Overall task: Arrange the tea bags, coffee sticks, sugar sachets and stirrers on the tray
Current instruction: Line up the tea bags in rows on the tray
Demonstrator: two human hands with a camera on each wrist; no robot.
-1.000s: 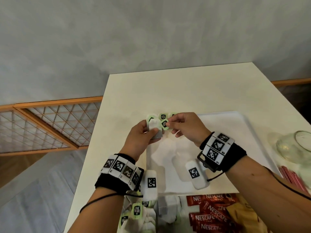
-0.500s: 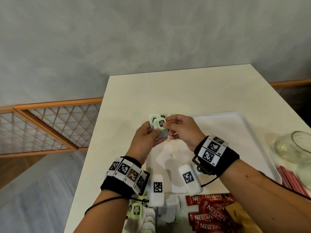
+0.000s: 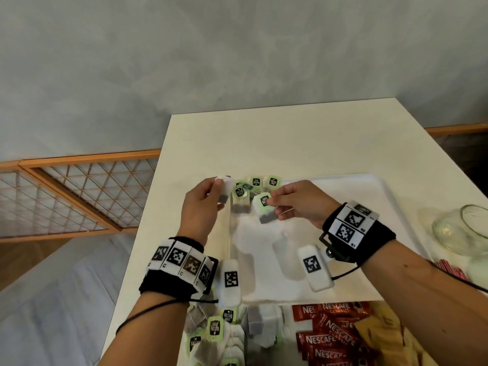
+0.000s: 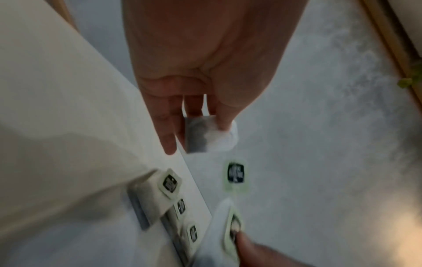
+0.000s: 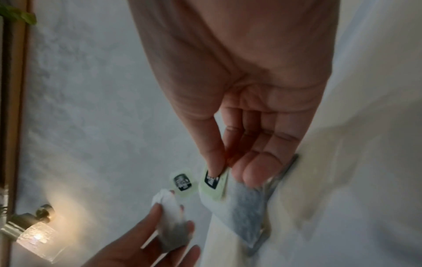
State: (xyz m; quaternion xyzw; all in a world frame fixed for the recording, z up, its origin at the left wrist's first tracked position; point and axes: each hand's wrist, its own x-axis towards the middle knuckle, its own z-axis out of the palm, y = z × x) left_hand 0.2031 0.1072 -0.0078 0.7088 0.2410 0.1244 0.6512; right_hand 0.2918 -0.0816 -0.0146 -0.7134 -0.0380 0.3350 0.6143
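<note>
While a few tea bags (image 3: 241,200) already sit at the tray's (image 3: 369,191) far left corner, plenty still waits off its near edge: loose tea bags (image 3: 215,330), coffee sticks (image 3: 327,331), stirrers (image 3: 449,269). Early going, by the look of it. Pulled apart since half a second ago — left hand (image 3: 202,204) pinching one bag (image 3: 224,192), right hand (image 3: 298,203) pinching another (image 3: 264,207) by its tag, both just above that corner.

White table (image 3: 277,143) w/ tray (image 3: 390,207), glass jar (image 3: 459,228), Nescafe sticks (image 3: 332,336), tea bags (image 3: 227,339).
</note>
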